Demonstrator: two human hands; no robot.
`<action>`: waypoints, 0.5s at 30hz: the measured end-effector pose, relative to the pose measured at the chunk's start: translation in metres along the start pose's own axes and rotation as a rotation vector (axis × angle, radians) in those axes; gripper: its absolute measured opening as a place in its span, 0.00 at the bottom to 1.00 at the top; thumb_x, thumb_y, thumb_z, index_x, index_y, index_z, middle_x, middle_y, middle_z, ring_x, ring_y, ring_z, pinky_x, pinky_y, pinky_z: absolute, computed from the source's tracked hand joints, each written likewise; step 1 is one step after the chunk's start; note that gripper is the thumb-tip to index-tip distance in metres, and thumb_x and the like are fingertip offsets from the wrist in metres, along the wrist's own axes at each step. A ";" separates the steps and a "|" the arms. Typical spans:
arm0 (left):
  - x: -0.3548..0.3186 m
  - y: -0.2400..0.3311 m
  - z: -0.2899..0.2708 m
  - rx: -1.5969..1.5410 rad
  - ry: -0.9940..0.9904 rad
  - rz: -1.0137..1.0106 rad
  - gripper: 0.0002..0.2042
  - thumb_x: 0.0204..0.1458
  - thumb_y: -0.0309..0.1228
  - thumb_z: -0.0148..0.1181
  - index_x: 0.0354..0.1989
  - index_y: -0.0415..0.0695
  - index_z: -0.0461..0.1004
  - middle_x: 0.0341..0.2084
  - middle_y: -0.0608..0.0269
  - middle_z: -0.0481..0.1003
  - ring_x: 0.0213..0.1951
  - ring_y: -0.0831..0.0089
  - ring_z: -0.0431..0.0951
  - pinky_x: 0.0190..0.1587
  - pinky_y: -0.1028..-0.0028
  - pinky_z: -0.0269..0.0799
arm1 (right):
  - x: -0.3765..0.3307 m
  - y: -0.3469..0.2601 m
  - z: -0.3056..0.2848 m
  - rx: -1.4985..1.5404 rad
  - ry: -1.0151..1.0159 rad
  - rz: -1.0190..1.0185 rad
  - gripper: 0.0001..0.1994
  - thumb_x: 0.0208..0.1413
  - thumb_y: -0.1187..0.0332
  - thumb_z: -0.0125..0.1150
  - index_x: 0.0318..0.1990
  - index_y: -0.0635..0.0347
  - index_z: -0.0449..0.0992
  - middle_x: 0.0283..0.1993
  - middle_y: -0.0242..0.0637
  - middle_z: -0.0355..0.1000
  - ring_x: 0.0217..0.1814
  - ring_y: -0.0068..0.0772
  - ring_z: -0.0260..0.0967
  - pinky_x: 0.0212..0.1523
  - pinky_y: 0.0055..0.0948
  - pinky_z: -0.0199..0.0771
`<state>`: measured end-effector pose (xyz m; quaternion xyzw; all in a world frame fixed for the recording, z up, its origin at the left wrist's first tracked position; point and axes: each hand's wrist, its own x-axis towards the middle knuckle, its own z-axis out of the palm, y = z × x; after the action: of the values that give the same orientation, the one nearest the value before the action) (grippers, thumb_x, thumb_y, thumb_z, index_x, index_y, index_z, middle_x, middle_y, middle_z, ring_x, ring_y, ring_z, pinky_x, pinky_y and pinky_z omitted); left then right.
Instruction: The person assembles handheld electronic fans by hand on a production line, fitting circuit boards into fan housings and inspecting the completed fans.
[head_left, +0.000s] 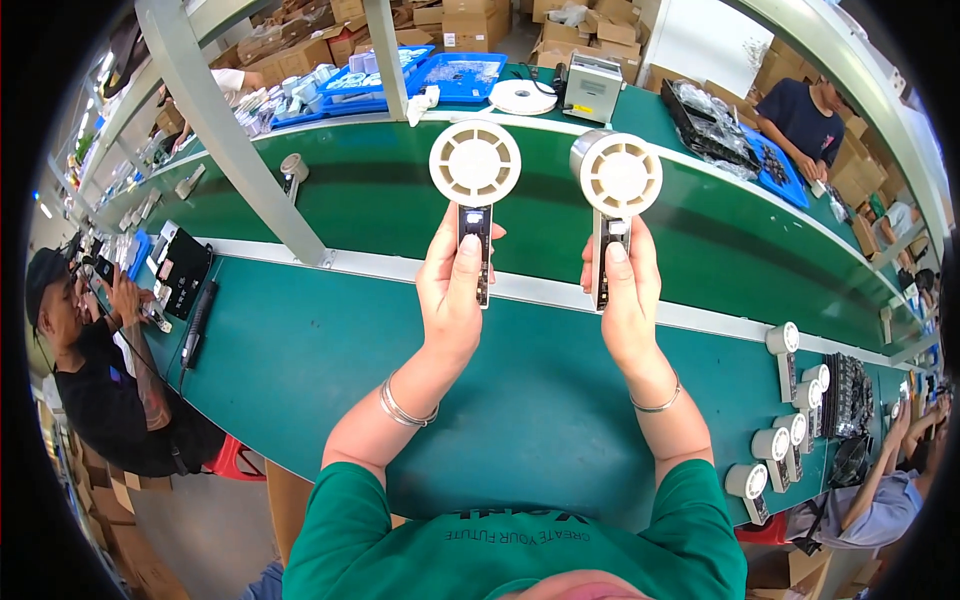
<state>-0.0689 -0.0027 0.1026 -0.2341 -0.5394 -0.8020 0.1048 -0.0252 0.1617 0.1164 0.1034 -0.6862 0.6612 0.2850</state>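
Note:
My left hand holds a small hand-held fan upright by its dark handle, thumb pressed on the front. The fan has a round cream-white head. My right hand grips a second fan of the same kind, also upright, thumb on its handle. Both fans are raised side by side above the green conveyor belt, heads facing me.
Several more cream fans lie in a row on the green table at right. Blue trays, a roll of white tape and a grey box sit across the belt. Other workers sit at left, at far right and at lower right.

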 end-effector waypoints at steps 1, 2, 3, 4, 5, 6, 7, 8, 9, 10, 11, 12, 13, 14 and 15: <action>0.000 0.000 0.000 0.005 -0.001 0.012 0.23 0.62 0.35 0.45 0.64 0.39 0.56 0.36 0.64 0.73 0.26 0.88 0.64 0.28 0.85 0.63 | 0.000 0.000 0.000 0.001 -0.002 0.000 0.22 0.65 0.60 0.40 0.59 0.66 0.57 0.33 0.32 0.65 0.26 0.16 0.60 0.24 0.16 0.62; 0.001 0.000 0.000 0.005 -0.002 0.012 0.23 0.62 0.35 0.45 0.64 0.39 0.56 0.36 0.64 0.73 0.26 0.88 0.64 0.28 0.85 0.63 | 0.001 -0.001 0.000 0.001 -0.001 0.000 0.22 0.65 0.60 0.40 0.59 0.66 0.57 0.33 0.32 0.65 0.26 0.16 0.60 0.24 0.16 0.62; 0.001 0.000 0.000 0.010 0.000 0.011 0.23 0.62 0.35 0.45 0.64 0.39 0.56 0.36 0.64 0.73 0.26 0.88 0.64 0.28 0.85 0.63 | 0.001 -0.001 0.001 0.007 0.002 -0.008 0.21 0.65 0.60 0.40 0.58 0.66 0.57 0.32 0.32 0.65 0.26 0.16 0.60 0.24 0.16 0.62; 0.001 0.000 0.000 0.013 0.003 0.009 0.23 0.62 0.35 0.44 0.64 0.39 0.56 0.36 0.64 0.73 0.26 0.88 0.64 0.28 0.85 0.63 | 0.001 -0.001 0.001 0.012 0.004 -0.016 0.21 0.65 0.60 0.40 0.58 0.66 0.58 0.32 0.32 0.65 0.26 0.16 0.60 0.24 0.16 0.62; 0.001 0.000 0.000 0.012 0.004 0.010 0.23 0.62 0.35 0.44 0.64 0.39 0.56 0.36 0.64 0.73 0.26 0.88 0.64 0.28 0.85 0.63 | 0.001 -0.001 0.000 0.010 0.002 -0.017 0.21 0.65 0.60 0.40 0.58 0.66 0.58 0.32 0.32 0.65 0.26 0.16 0.60 0.24 0.16 0.62; 0.001 0.000 0.001 0.011 0.005 0.011 0.23 0.62 0.35 0.44 0.64 0.39 0.56 0.36 0.64 0.73 0.26 0.88 0.64 0.28 0.85 0.63 | 0.001 -0.001 -0.001 0.009 0.000 -0.023 0.20 0.65 0.59 0.40 0.57 0.66 0.59 0.32 0.32 0.65 0.26 0.16 0.60 0.24 0.16 0.62; 0.001 0.000 0.001 0.010 0.005 0.012 0.23 0.62 0.35 0.44 0.64 0.39 0.56 0.36 0.65 0.73 0.26 0.88 0.64 0.28 0.85 0.63 | 0.001 -0.002 -0.001 0.007 -0.002 -0.030 0.20 0.65 0.59 0.40 0.56 0.66 0.59 0.32 0.32 0.65 0.26 0.16 0.60 0.24 0.16 0.62; 0.001 0.001 0.001 0.008 0.006 0.013 0.23 0.62 0.35 0.44 0.64 0.39 0.56 0.36 0.65 0.73 0.26 0.88 0.64 0.28 0.85 0.63 | 0.001 -0.002 -0.001 0.006 -0.003 -0.031 0.20 0.65 0.59 0.40 0.56 0.66 0.59 0.32 0.32 0.65 0.26 0.16 0.60 0.24 0.16 0.62; 0.001 0.002 0.001 0.006 0.008 0.009 0.23 0.62 0.35 0.45 0.63 0.39 0.56 0.35 0.65 0.73 0.26 0.88 0.64 0.28 0.85 0.63 | 0.001 -0.003 -0.001 0.010 0.005 -0.025 0.19 0.65 0.61 0.40 0.55 0.66 0.60 0.33 0.32 0.65 0.26 0.16 0.60 0.25 0.16 0.62; 0.001 0.003 0.001 0.004 0.011 0.004 0.23 0.62 0.36 0.45 0.63 0.39 0.56 0.35 0.65 0.73 0.26 0.88 0.64 0.27 0.85 0.63 | 0.001 -0.004 -0.001 0.014 0.014 -0.020 0.17 0.64 0.62 0.39 0.54 0.65 0.61 0.33 0.33 0.65 0.26 0.16 0.61 0.25 0.16 0.62; 0.001 0.003 0.002 0.003 0.010 0.005 0.23 0.62 0.36 0.45 0.63 0.39 0.56 0.35 0.65 0.73 0.26 0.88 0.64 0.27 0.85 0.63 | 0.001 -0.004 -0.001 0.014 0.014 -0.021 0.17 0.64 0.62 0.39 0.54 0.65 0.61 0.33 0.33 0.65 0.26 0.16 0.61 0.25 0.16 0.62; 0.001 0.003 0.002 0.004 0.021 0.010 0.23 0.62 0.36 0.45 0.63 0.39 0.56 0.35 0.65 0.73 0.26 0.88 0.64 0.27 0.85 0.63 | 0.001 -0.005 -0.002 0.048 0.014 -0.010 0.17 0.64 0.64 0.38 0.54 0.66 0.61 0.33 0.33 0.66 0.26 0.16 0.61 0.25 0.17 0.63; 0.001 0.003 0.002 0.005 0.032 0.013 0.24 0.62 0.36 0.45 0.63 0.38 0.57 0.35 0.65 0.72 0.26 0.87 0.64 0.27 0.85 0.63 | 0.001 -0.005 -0.002 0.082 0.014 0.002 0.17 0.63 0.65 0.37 0.54 0.66 0.61 0.34 0.34 0.66 0.26 0.17 0.61 0.25 0.17 0.63; 0.001 0.003 0.002 0.004 0.030 0.012 0.24 0.62 0.36 0.45 0.63 0.38 0.57 0.35 0.65 0.72 0.26 0.87 0.64 0.27 0.85 0.63 | 0.001 -0.006 -0.002 0.080 0.016 0.002 0.17 0.63 0.65 0.37 0.54 0.66 0.61 0.34 0.34 0.66 0.26 0.17 0.61 0.25 0.17 0.63; 0.002 0.004 0.002 0.016 0.037 0.021 0.20 0.62 0.36 0.44 0.58 0.37 0.60 0.36 0.62 0.72 0.26 0.86 0.65 0.27 0.85 0.64 | 0.001 -0.006 -0.002 0.059 0.014 0.016 0.18 0.62 0.67 0.36 0.55 0.66 0.61 0.34 0.34 0.66 0.26 0.17 0.61 0.25 0.17 0.63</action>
<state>-0.0683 -0.0024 0.1069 -0.2238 -0.5413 -0.8008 0.1250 -0.0219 0.1633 0.1220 0.1015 -0.6651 0.6842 0.2814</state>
